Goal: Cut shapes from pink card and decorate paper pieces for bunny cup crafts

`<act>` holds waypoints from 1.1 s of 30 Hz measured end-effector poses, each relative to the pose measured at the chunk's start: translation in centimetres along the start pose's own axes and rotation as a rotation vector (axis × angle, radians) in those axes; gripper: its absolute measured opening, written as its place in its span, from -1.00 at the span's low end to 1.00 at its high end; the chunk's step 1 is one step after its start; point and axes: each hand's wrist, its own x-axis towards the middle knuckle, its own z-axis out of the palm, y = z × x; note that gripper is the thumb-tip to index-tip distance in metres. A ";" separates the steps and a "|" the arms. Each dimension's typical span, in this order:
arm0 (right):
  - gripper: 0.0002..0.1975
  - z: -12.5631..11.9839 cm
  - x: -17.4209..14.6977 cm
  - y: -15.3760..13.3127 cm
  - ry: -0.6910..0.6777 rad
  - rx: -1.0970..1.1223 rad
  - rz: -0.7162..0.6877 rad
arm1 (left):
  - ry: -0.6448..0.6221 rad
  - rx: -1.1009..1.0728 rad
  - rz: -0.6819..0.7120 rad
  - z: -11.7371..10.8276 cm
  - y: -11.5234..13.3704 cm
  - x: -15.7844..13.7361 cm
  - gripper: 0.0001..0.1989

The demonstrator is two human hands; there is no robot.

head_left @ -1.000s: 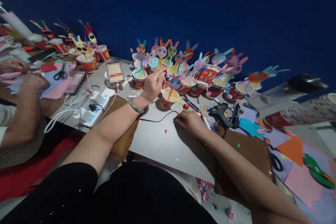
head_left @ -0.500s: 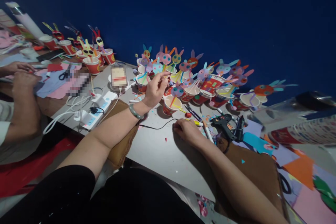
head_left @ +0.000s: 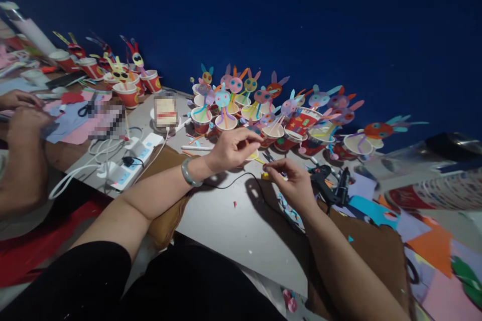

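Moved since half a second ago: the right hand (head_left: 295, 183) had risen off the desk (head_left: 222, 230), while the left hand (head_left: 229, 151) had come lower, uncovering the light-blue rabbit (head_left: 222, 98) in its cup.
Left fingers: curled, thumb and forefinger reaching forward with tips close together; whether they had hold of anything could not be told.
Right fingers: thumb and forefinger bent nearly tip to tip, by something small and red; whether they gripped it could not be told.
Nearest paper cup (head_left: 253, 156): on the desk, mostly hidden behind the left hand, part of its rim showing.
Rabbit row: paper-headed rabbits in cups stood along the blue wall (head_left: 241, 15).
Black cord (head_left: 241, 176): crossed the desk below both hands.
Glue gun (head_left: 321, 183): just beyond the right hand, beside a black marker (head_left: 343, 185).
Bracelet (head_left: 191, 172): around the left wrist.
Power strip (head_left: 139, 161): left of the left forearm.
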 end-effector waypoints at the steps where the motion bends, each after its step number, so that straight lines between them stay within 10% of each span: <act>1: -0.82 -0.1 0.1 0.0 0.062 0.049 0.011 | -0.056 -0.041 -0.067 0.3 0.1 -0.2 -0.78; 9: -0.56 0.3 0.3 -0.2 0.217 0.407 0.058 | -0.400 -0.239 -0.340 1.1 0.1 -0.7 -0.30; 17: -0.56 1.1 -0.3 -0.4 0.202 0.431 0.087 | -0.426 -0.097 -0.317 1.2 0.6 -0.6 -0.78; 33: -0.72 1.2 -0.2 -0.2 0.141 0.403 0.162 | -0.395 -0.070 -0.298 1.4 -0.4 -0.6 -0.91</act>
